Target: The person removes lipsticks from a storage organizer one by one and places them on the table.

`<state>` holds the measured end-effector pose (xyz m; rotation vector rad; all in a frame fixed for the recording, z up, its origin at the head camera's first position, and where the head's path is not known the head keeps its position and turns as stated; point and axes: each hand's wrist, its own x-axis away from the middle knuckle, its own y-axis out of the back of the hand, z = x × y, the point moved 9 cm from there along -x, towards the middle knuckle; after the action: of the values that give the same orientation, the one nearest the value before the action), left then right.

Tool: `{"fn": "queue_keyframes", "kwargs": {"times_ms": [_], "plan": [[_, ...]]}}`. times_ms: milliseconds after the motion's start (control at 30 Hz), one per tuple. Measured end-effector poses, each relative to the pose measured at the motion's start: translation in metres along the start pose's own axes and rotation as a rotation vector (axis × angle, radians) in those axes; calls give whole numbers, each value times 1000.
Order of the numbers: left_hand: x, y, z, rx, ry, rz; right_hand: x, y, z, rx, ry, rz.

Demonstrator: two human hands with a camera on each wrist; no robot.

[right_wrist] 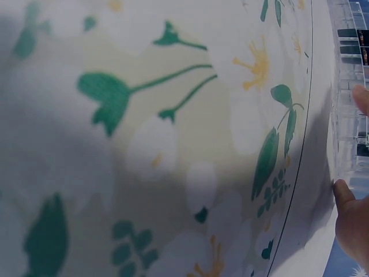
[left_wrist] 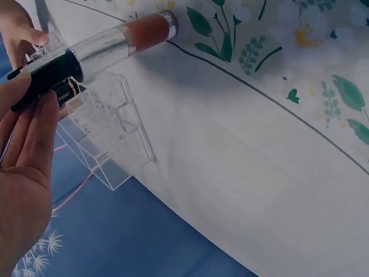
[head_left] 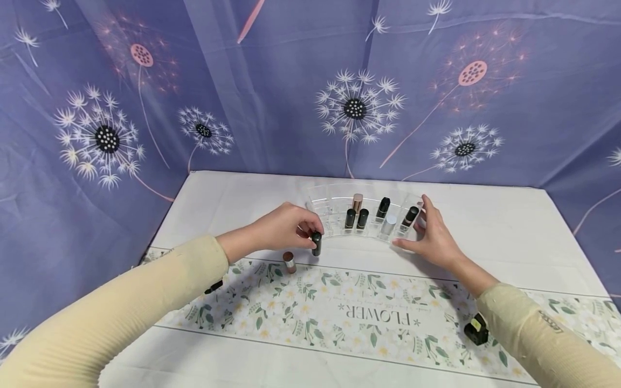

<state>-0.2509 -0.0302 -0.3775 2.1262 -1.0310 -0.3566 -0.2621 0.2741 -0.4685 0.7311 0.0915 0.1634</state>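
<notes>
My left hand (head_left: pixel 291 226) pinches a black lipstick tube (head_left: pixel 317 245) just above the white cloth, by the left front of a clear curved lipstick organizer (head_left: pixel 335 231). Next to it a lipstick with a brown top and pale band (head_left: pixel 289 263) stands on the floral runner. The left wrist view lines up the black tube (left_wrist: pixel 49 75) with the clear-and-brown lipstick (left_wrist: pixel 153 33). My right hand (head_left: pixel 434 237) grips the organizer's right end, thumb at the front corner and fingers behind. Several lipsticks stand in its slots, among them a rose-gold one (head_left: pixel 357 202) and a silver one (head_left: pixel 388 224).
A floral runner (head_left: pixel 378 312) printed with "FLOWER" crosses the white-covered table (head_left: pixel 242 188). Blue dandelion-print curtains (head_left: pixel 271 108) hang behind and at the sides. A black device (head_left: pixel 476 330) shows at the right sleeve.
</notes>
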Motion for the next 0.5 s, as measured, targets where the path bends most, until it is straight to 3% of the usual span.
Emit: {"fn": "queue_keyframes", "kwargs": {"times_ms": [500], "plan": [[2, -15, -1, -49, -62, 68, 0, 0, 0, 9, 2, -5]]}}
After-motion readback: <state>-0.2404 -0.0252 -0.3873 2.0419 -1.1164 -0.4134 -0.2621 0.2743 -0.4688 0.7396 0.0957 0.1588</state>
